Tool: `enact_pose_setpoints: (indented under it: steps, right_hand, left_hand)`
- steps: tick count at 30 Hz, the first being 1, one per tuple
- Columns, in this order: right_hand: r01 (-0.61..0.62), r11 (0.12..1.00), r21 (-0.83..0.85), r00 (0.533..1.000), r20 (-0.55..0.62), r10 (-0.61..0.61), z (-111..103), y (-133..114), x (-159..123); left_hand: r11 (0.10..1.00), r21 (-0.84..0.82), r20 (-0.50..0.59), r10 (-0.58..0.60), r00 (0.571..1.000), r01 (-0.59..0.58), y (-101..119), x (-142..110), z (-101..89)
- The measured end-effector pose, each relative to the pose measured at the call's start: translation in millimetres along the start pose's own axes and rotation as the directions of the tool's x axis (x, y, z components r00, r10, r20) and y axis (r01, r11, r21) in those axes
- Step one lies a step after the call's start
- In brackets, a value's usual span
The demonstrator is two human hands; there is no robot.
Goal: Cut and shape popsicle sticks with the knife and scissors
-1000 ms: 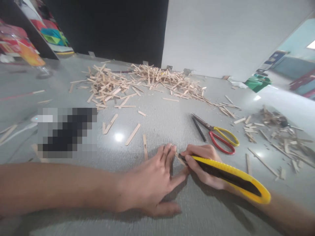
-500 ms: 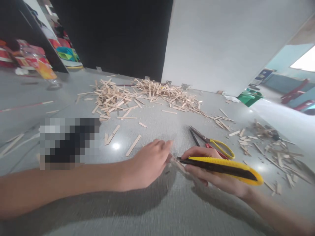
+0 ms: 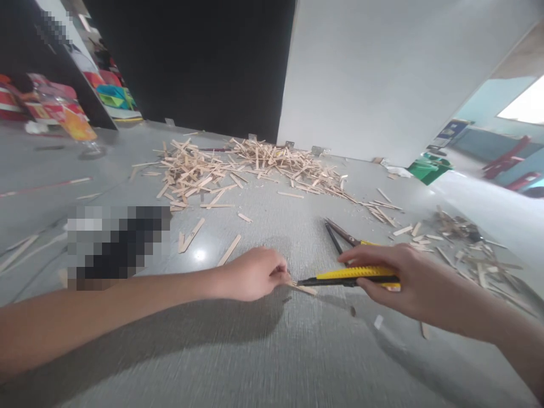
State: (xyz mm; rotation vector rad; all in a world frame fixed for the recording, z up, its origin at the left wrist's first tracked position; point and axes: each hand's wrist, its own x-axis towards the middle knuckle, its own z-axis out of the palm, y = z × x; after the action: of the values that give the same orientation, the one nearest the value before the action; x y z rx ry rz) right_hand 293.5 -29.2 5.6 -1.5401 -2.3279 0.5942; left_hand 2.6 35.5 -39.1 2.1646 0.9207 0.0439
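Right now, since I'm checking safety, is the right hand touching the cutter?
Touching: the head view shows the right hand gripping the cutter by its yellow body.

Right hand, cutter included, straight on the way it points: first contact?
Likely the wooden stick, right by the tip of the yellow cutter, then the left hand pinching it. Depth is unclear; the tip may already touch the stick.

Head-worn view, forward and down.
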Motion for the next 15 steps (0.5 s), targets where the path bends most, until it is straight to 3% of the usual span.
enact_pose_setpoints:
  steps: [2,4,6,15]
  right_hand:
    - [0.091,0.979,-0.182,0.992,0.105,-0.073,6,-3,-4]
    - [0.155,0.954,-0.258,0.967,0.237,-0.093,13,-8,-6]
    - [0.185,0.935,-0.302,0.952,0.292,-0.094,20,-11,-4]
    - [0.240,0.854,-0.461,0.970,0.151,-0.191,46,0,-2]
  left_hand:
    - [1.000,0.015,-0.019,0.016,1.000,-0.016,1,0,0.4]
    - [0.999,0.030,-0.029,0.036,0.999,-0.035,1,1,0.5]
    - [0.998,0.039,-0.028,0.051,0.998,-0.050,1,1,0.2]
    - [0.998,0.040,-0.023,0.054,0.998,-0.053,3,1,-1.0]
